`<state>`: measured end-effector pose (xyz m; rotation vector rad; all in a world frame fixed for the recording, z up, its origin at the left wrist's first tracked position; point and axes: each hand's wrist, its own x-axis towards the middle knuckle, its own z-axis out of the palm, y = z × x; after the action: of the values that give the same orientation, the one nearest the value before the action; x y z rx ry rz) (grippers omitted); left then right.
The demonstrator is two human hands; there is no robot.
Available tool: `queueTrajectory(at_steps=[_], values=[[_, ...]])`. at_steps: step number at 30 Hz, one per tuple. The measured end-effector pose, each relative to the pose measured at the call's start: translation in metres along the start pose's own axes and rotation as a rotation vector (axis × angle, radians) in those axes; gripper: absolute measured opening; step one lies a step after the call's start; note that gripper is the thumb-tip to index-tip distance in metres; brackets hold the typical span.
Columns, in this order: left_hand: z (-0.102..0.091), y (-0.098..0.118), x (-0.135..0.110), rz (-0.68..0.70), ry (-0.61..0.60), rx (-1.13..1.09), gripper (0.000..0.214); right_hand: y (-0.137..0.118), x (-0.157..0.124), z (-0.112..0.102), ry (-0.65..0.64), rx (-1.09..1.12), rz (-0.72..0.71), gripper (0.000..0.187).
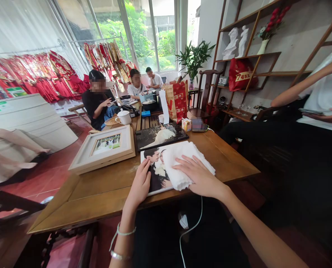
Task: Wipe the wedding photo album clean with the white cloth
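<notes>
A photo panel (154, 178) lies flat near the table's front edge and shows a couple in dark and white clothes. My left hand (139, 182) holds its left edge, fingers close together and slightly bent. On the panel's right half rests a folded white cloth (201, 156), which hides that part of the picture. My right hand (201, 178) presses on the cloth from above, its fingers spread and lying flat. Just behind the panel is a dark photo panel (179, 136) with a white gown in it. A pale framed photo (79, 156) lies to the left, on top of another frame.
The wooden table (98, 190) also bears a white lidded cup (123, 117), a red and brown paper bag (177, 100) and a small box (186, 124). Several people sit at the far end; another person (319, 100) is at the right. A white cable (192, 229) hangs before me.
</notes>
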<state>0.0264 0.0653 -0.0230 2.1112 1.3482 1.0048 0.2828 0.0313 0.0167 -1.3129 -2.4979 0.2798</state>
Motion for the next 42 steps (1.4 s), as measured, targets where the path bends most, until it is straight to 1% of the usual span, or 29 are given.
queueTrajectory(at_steps=[4,8,11,13,16,19,22,27,29,32,34,36,42], values=[[0.001,-0.001,0.0,0.017,0.012,-0.012,0.047,0.024,0.037,-0.002,0.013,-0.023,0.069,0.069],[0.002,0.0,0.0,0.014,0.021,-0.004,0.047,0.043,0.073,-0.006,-0.022,-0.035,0.118,0.062],[0.002,0.002,0.0,0.009,0.021,-0.001,0.047,0.051,0.091,-0.01,-0.04,-0.042,0.133,0.06],[0.001,0.003,0.0,0.007,0.017,-0.001,0.047,0.053,0.097,-0.011,-0.039,-0.043,0.139,0.06],[0.001,0.003,0.0,0.012,0.008,0.005,0.047,0.052,0.096,-0.01,-0.034,-0.044,0.152,0.059],[0.001,0.002,0.0,0.027,0.015,0.009,0.047,0.047,0.083,-0.007,-0.027,-0.05,0.166,0.059],[0.002,0.002,0.0,0.031,0.024,0.003,0.046,0.039,0.062,-0.005,-0.018,-0.061,0.156,0.062],[0.002,0.002,0.0,0.011,0.006,-0.002,0.047,0.021,0.013,-0.004,-0.004,-0.078,0.12,0.075],[0.002,0.002,0.0,0.009,0.012,-0.007,0.047,0.016,-0.006,-0.004,-0.001,-0.062,0.101,0.078],[0.002,0.002,0.0,0.011,0.024,-0.018,0.046,0.013,-0.021,-0.008,-0.004,-0.035,0.076,0.079],[0.002,0.001,0.0,0.014,0.023,-0.017,0.047,0.016,-0.021,-0.01,-0.015,-0.012,0.074,0.079],[0.002,0.001,0.0,0.014,0.016,-0.007,0.047,0.021,-0.012,-0.012,-0.029,0.008,0.092,0.079],[0.001,0.001,-0.001,0.026,0.019,-0.013,0.046,0.045,0.042,-0.014,-0.047,-0.008,0.158,0.069]])
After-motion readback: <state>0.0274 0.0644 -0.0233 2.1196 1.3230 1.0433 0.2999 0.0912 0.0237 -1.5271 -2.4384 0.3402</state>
